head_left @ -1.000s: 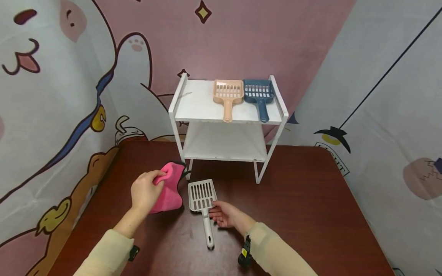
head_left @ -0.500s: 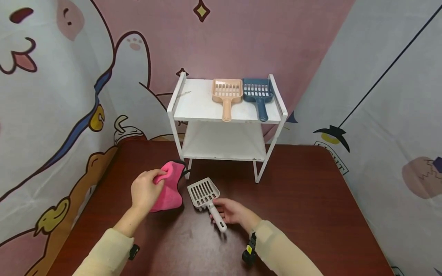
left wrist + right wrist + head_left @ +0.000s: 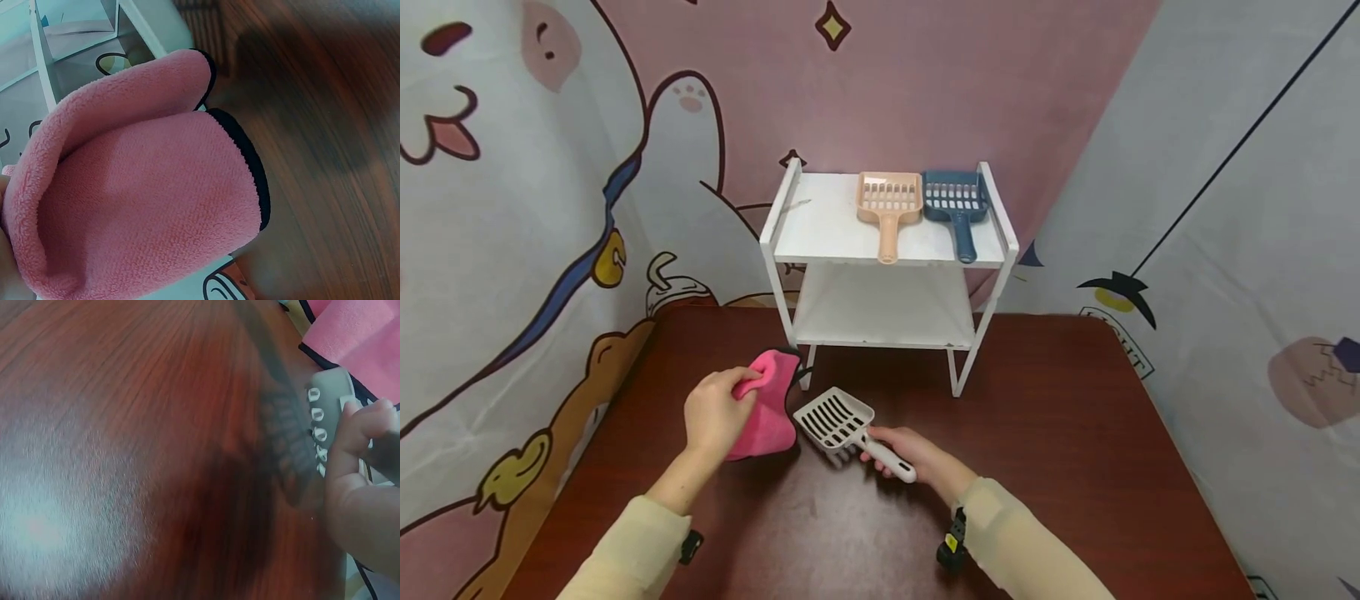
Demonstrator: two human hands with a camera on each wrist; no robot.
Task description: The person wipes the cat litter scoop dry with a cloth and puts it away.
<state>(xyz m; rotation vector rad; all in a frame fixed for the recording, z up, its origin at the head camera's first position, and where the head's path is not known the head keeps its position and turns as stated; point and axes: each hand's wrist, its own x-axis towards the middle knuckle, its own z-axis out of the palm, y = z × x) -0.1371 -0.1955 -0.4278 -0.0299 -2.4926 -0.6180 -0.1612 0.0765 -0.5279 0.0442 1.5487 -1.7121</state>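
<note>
My left hand [image 3: 718,414] pinches a folded pink cloth [image 3: 769,421] with black edging, held up left of centre. The cloth fills much of the left wrist view, where only a sliver of the hand shows at the left border. My right hand [image 3: 916,457] grips a light grey slotted litter scoop [image 3: 835,418] near where its handle meets the head. The scoop's head points up and left, close beside the cloth, and its handle slants down to the right. In the right wrist view the scoop's shadow falls on the table beside it, and the hand covers most of the handle.
A white two-tier rack [image 3: 883,304] stands at the back of the brown table [image 3: 1075,467]. On its top shelf lie a peach litter scoop [image 3: 889,200] and a dark blue litter scoop [image 3: 957,198], side by side, handles forward. A cartoon-print backdrop [image 3: 1000,75] surrounds the table.
My right hand has taken hold of the grey scoop, lifted it and turned it, so its handle has swung right and its head left towards the cloth. The left hand stays put.
</note>
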